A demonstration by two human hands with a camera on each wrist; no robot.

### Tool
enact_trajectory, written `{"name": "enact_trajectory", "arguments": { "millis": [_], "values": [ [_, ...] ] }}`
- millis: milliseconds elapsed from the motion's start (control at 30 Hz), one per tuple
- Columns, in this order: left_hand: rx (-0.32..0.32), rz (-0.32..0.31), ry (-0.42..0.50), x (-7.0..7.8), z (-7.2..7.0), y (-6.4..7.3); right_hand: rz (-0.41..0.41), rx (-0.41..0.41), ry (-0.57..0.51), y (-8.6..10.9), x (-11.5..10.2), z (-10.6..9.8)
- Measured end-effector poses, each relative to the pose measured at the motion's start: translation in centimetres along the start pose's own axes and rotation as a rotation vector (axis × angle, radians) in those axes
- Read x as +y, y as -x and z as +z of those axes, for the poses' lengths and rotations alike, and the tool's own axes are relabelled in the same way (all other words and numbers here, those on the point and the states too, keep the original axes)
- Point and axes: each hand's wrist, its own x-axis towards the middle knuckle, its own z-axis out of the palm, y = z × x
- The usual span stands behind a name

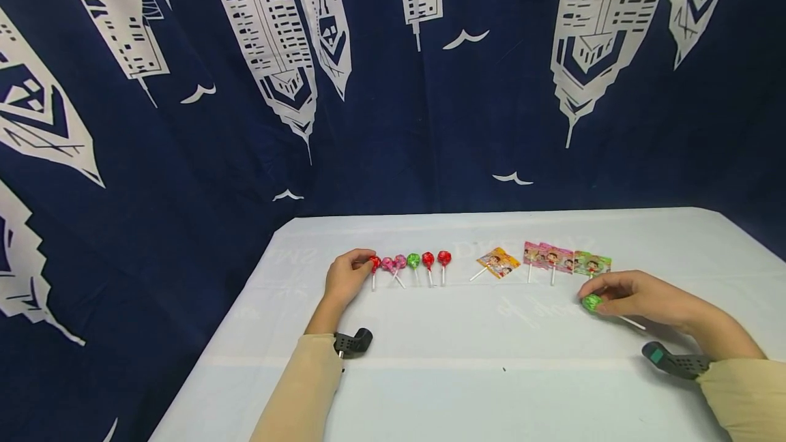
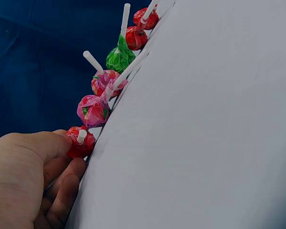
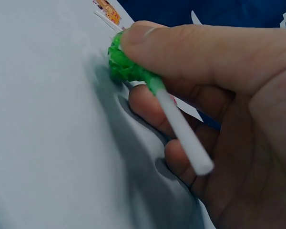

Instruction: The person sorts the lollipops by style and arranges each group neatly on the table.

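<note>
Six round pops (image 1: 400, 261) lie in a row on the white table (image 1: 460, 387), by the left part of its far edge. From the left they go red, pink, pink, green, red, red. The left hand (image 1: 348, 278) is at the left end. Its fingers are bent in, and it pinches the first red pop (image 2: 81, 149). The two pink pops (image 2: 92, 110) sit side by side with crossed sticks.

Four flat packs (image 1: 499, 262) on sticks lie by the far edge too, more to the right: one orange, two pink that overlap, one green. They are small, so that count may be off.

The right hand (image 1: 653, 300) is toward the right edge. Its thumb and finger are nearly together, pinching one more green pop (image 3: 124, 62), its stick pointing to the near right corner.
</note>
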Motion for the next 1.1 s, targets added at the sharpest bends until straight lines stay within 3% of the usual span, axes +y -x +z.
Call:
{"name": "enact_trajectory", "arguments": {
  "millis": [133,400,733,1100],
  "values": [
    [-0.003,0.004,0.0,-0.1,0.0,0.0,0.019,0.072,0.031,0.0,-0.3,0.2],
    [-0.004,0.006,-0.007,-0.1,0.1,-0.1,0.173,0.213,0.135,-0.4,-1.4,0.9],
    [-0.002,0.012,-0.001,-0.2,0.0,-0.1,0.159,0.314,0.12,-1.6,-4.0,1.9],
    [0.003,0.014,0.004,-0.3,0.1,-0.2,0.087,0.382,0.122,-3.3,-7.2,3.6]
  ]
}}
